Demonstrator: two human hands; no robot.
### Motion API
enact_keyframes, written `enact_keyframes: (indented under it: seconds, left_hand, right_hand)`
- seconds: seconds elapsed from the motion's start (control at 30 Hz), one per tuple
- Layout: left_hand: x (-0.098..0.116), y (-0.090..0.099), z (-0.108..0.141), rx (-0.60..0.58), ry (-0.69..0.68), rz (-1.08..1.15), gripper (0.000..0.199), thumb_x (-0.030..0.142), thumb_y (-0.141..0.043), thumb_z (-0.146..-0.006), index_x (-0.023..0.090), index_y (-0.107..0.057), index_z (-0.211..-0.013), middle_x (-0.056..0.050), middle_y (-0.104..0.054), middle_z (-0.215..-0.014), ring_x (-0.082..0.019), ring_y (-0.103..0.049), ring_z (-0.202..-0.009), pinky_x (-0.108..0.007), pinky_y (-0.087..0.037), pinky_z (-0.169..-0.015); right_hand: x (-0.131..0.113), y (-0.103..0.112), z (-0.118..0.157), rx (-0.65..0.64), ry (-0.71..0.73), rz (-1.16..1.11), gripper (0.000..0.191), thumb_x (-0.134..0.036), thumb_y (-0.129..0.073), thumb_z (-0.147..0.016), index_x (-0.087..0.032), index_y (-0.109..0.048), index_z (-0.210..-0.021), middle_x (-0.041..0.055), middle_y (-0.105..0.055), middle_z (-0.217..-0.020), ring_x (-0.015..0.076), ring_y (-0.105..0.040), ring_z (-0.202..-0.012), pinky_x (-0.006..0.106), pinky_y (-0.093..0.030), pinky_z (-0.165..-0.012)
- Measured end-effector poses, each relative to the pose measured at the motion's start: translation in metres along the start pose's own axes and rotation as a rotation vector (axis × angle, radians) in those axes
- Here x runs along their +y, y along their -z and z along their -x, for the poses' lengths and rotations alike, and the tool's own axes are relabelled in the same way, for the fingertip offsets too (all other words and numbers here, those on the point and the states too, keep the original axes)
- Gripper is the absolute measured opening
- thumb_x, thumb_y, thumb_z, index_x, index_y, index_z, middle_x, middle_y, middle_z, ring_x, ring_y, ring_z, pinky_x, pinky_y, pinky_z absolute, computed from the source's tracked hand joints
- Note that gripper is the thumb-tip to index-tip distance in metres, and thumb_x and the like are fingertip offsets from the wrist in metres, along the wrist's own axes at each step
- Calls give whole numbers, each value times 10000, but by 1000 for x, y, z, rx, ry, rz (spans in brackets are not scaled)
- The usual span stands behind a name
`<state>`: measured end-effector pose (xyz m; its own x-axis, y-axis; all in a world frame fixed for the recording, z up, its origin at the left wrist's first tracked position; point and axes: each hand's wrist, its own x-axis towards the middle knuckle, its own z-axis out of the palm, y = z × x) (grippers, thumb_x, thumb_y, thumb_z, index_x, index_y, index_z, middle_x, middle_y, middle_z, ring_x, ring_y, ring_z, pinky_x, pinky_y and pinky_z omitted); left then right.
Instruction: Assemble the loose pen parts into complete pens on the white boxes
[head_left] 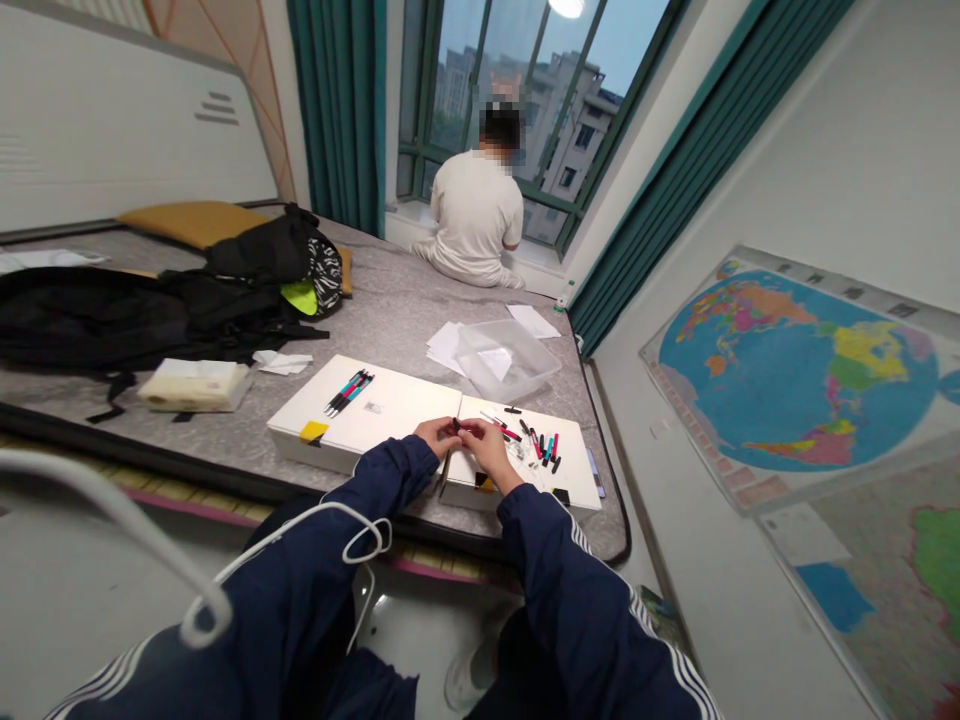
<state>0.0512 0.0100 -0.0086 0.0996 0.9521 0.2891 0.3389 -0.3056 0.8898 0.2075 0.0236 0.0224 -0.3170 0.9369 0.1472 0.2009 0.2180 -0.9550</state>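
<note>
My left hand (437,436) and my right hand (486,446) meet above the seam between two white boxes, fingers closed around a small black piece (456,425) between them. Pen parts (541,446) in black, red and teal, along with small clear bits, lie scattered on the right white box (577,480), just right of my right hand. On the left white box (405,400) several pens (349,393) with teal, red and black barrels rest side by side.
Behind the boxes sit a clear plastic bin (510,358) and white papers (444,348). At left are a tissue pack (196,385) and black bags (150,315). A person (478,215) sits by the window. A white cable (300,515) crosses my left sleeve.
</note>
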Motion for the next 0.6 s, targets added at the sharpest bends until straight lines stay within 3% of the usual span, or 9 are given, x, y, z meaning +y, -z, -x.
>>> enact_keyframes:
  seconds: [0.07,0.17,0.27,0.43,0.5,0.6]
  left_hand:
    - [2,1,-1,-4,3,29,289,308,-641,-723,133,-688,-948,-54,-714,-835,-180,-643,-770,-310,-509,-773]
    - [6,1,0,4,39,21,295,347,-630,-733,139,-698,-931,-50,-714,-803,-180,-637,-743,-303,-503,-745]
    - [4,0,0,8,81,-17,289,387,-635,-731,153,-701,-888,-38,-704,-754,-171,-626,-713,-291,-495,-717]
    - [-9,-3,-1,-10,61,-39,274,374,-631,-729,163,-698,-891,-28,-698,-760,-160,-613,-707,-287,-486,-724]
    - [-15,-5,-1,-11,49,-41,272,371,-625,-731,168,-696,-897,-23,-697,-767,-156,-611,-709,-284,-486,-728]
    - [-21,-6,-1,-12,42,-67,279,373,-617,-731,175,-693,-912,-17,-694,-779,-153,-609,-711,-281,-486,-722]
  right_hand:
    - [-1,-4,1,65,18,73,219,-295,-645,-742,-151,-689,-901,72,-712,-848,182,-647,-740,300,-513,-696]
    - [-9,7,5,75,58,261,191,-327,-606,-787,-158,-689,-821,53,-704,-778,169,-630,-707,279,-484,-698]
    - [-19,35,10,68,80,410,255,-357,-528,-849,-161,-681,-799,38,-693,-729,156,-614,-671,254,-454,-670]
    - [-27,92,8,176,19,621,246,-325,-519,-849,-154,-692,-814,49,-698,-748,162,-605,-669,245,-429,-649]
    - [-26,104,6,88,7,696,194,-278,-549,-826,-161,-704,-824,48,-706,-783,165,-609,-695,243,-427,-665]
    - [-26,103,5,-123,37,792,141,-211,-592,-790,-175,-717,-845,47,-711,-825,172,-616,-745,245,-424,-704]
